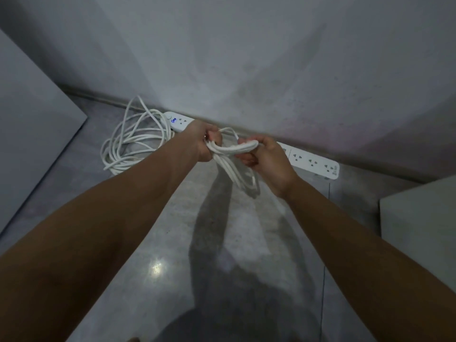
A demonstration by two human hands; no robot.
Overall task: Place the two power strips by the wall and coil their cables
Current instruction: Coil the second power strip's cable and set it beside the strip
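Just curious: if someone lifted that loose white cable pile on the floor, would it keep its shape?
Probably not. The cable pile lies in uneven loops, so it would likely sag and tangle. The held bundle droops too, suggesting light, floppy cord.

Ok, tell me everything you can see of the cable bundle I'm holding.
The cable bundle is white, smooth, plastic-looking cord gathered into several loops, held in the air near the wall. The left hand grips one end, the right hand holds the other; slack loops droop below between them. One strand arcs up behind the hands; where it leads is hidden.
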